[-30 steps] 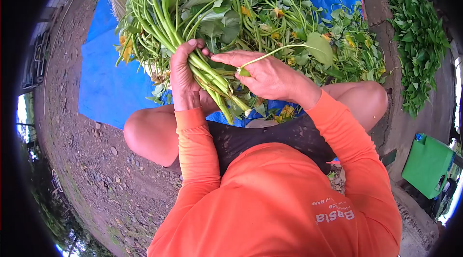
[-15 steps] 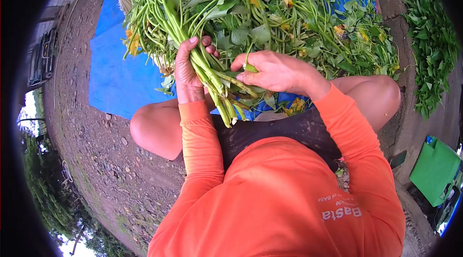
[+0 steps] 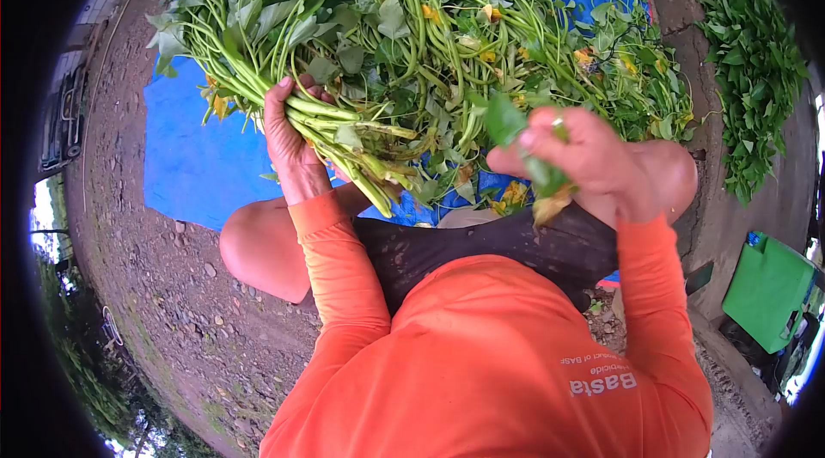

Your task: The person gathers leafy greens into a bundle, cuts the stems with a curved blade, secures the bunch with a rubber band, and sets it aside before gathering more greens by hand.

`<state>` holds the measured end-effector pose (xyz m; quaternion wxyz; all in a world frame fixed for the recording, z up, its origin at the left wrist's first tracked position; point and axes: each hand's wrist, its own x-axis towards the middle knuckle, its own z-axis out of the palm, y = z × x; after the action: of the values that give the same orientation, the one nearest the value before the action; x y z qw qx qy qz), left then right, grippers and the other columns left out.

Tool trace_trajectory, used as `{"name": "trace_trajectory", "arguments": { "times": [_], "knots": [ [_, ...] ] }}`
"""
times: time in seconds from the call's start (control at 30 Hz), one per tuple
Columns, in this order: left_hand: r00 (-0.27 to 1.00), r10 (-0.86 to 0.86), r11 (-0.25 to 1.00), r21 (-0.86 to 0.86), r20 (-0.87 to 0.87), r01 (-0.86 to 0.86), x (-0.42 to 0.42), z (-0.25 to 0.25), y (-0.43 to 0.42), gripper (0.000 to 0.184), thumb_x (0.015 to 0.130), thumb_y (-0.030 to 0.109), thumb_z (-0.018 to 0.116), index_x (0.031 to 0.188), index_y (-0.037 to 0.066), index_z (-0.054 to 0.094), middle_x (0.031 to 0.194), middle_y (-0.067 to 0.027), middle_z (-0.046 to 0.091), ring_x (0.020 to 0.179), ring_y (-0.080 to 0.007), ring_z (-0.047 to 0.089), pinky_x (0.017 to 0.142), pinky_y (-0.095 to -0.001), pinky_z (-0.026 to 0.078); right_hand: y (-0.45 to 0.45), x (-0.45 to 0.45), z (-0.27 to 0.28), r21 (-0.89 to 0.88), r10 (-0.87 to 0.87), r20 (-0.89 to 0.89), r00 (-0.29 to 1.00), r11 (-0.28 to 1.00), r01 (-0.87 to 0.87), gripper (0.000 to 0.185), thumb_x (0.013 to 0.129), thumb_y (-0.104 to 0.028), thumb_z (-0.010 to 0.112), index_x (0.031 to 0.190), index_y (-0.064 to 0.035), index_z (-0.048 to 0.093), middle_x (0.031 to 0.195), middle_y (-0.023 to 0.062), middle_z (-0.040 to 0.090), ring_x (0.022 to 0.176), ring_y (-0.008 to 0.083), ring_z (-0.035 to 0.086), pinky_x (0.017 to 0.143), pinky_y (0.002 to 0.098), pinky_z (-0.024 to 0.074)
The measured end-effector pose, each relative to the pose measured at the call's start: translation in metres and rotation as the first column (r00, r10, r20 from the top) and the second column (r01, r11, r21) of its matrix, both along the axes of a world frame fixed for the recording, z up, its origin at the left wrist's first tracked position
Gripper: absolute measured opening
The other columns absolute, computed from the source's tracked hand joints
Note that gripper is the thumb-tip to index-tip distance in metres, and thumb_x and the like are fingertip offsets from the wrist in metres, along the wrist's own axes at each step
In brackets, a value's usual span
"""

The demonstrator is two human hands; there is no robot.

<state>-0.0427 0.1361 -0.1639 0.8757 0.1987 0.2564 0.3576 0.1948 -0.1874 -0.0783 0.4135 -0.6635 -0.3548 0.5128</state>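
Observation:
My left hand (image 3: 290, 136) is closed round a bunch of leafy green stems (image 3: 245, 80). The cut ends point down toward my lap, and the leaves spread to the upper left. My right hand (image 3: 589, 153), somewhat blurred, is closed on a few leaves (image 3: 505, 121), one of them yellowed at its lower tip. It is held above my knee, apart from the bunch. Beyond both hands lies a heap of loose leafy stems (image 3: 464, 37) with some yellow leaves in it.
A blue tarp (image 3: 193, 153) lies under the heap, in front of my crossed legs. To the right is a long pile of green leaves (image 3: 748, 71) on the ground. A green box-like object (image 3: 769, 293) stands at the lower right. Stony ground (image 3: 172, 286) stretches along the left.
My right hand has pulled away from the bunch to the right, taking leaves with it. My left hand has shifted left, with the bunch now tilted further to the left.

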Motion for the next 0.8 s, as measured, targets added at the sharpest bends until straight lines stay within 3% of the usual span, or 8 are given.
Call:
{"name": "trace_trajectory", "arguments": {
  "times": [0.13,0.2,0.23,0.3,0.37,0.43,0.57,0.8],
  "knots": [
    [1.0,0.006,1.0,-0.018,0.009,-0.006,-0.001,0.007,-0.003,0.02,0.094,0.012,0.073,0.107,0.002,0.063,0.089,-0.0064,0.065,0.077,-0.0192,0.063,0.077,-0.0373,0.062,-0.065,0.141,0.0,-0.188,-0.194,0.539,0.82,0.921,0.342,0.032,0.106,-0.039,0.068,0.089,-0.0112,0.068,0.079,-0.0087,0.062,0.074,0.0037,0.055,0.066,0.0262,0.0448],
    [1.0,0.018,1.0,0.009,-0.014,-0.018,0.002,0.01,-0.006,0.022,0.094,0.013,0.074,0.107,0.0,0.063,0.091,-0.0091,0.068,0.077,-0.0209,0.065,0.075,-0.038,0.063,-0.081,0.191,0.008,-0.424,-0.268,0.685,0.677,0.609,0.67,0.048,0.097,-0.05,0.074,0.118,-0.0069,0.076,0.102,0.0083,0.075,0.092,0.0172,0.069,0.082,0.0322,0.053],
    [0.999,0.017,1.0,0.017,-0.048,-0.016,0.004,0.011,-0.01,0.022,0.093,0.013,0.074,0.107,0.0,0.064,0.092,-0.0096,0.069,0.077,-0.0216,0.066,0.074,-0.0383,0.063,-0.094,0.212,-0.006,-0.491,0.099,0.833,0.544,0.584,0.646,0.052,0.096,-0.049,0.075,0.124,-0.0052,0.074,0.109,0.013,0.075,0.099,0.0213,0.071,0.087,0.0337,0.0538],
    [0.992,0.019,0.999,0.035,-0.121,-0.015,0.008,0.012,-0.013,0.022,0.093,0.013,0.074,0.107,0.0,0.064,0.094,-0.0108,0.07,0.078,-0.023,0.068,0.073,-0.039,0.064,-0.113,0.248,-0.063,-0.59,0.742,0.666,0.073,0.464,0.661,0.06,0.093,-0.046,0.076,0.134,-0.002,0.071,0.124,0.0224,0.075,0.113,0.0295,0.073,0.096,0.0366,0.0555],
    [0.984,-0.009,1.0,0.017,-0.18,0.012,0.006,0.001,-0.012,0.021,0.093,0.013,0.075,0.107,0.001,0.066,0.096,-0.0119,0.072,0.079,-0.0239,0.07,0.073,-0.0394,0.064,-0.048,0.208,-0.078,-0.354,0.2,0.928,0.314,0.736,0.577,0.066,0.092,-0.041,0.076,0.141,0.0022,0.065,0.137,0.0276,0.069,0.129,0.0352,0.068,0.106,0.0413,0.0534],
    [0.981,-0.028,0.999,0.018,-0.192,0.032,0.011,-0.001,-0.013,0.021,0.092,0.013,0.075,0.107,0.001,0.066,0.095,-0.0117,0.072,0.077,-0.0236,0.07,0.073,-0.0391,0.064,0.016,0.17,-0.129,-0.108,-0.104,0.735,0.67,0.957,0.268,0.045,0.093,-0.03,0.075,0.128,-0.0022,0.074,0.124,0.02,0.076,0.11,0.0299,0.075,0.098,0.0392,0.0564],
    [0.97,-0.057,0.998,0.014,-0.235,0.062,0.008,-0.002,-0.018,0.024,0.092,0.013,0.076,0.11,0.001,0.066,0.092,-0.0112,0.072,0.075,-0.0241,0.071,0.071,-0.0384,0.064,0.136,0.069,-0.183,0.024,-0.202,0.629,0.751,0.97,0.241,0.023,0.092,-0.028,0.07,0.096,-0.0083,0.082,0.097,0.0185,0.079,0.087,0.0374,0.076,0.087,0.0457,0.0592],
    [0.91,-0.021,0.995,0.078,-0.413,0.058,-0.006,-0.006,-0.023,0.02,0.092,0.016,0.076,0.101,0.0,0.069,0.082,-0.0106,0.071,0.066,-0.0224,0.071,0.063,-0.0353,0.062,0.166,0.053,-0.219,-0.004,-0.402,0.512,0.759,0.883,0.47,0.03,0.098,-0.029,0.071,0.111,-0.0015,0.069,0.1,0.0192,0.078,0.095,0.0341,0.075,0.09,0.0424,0.057]
  ]
}}
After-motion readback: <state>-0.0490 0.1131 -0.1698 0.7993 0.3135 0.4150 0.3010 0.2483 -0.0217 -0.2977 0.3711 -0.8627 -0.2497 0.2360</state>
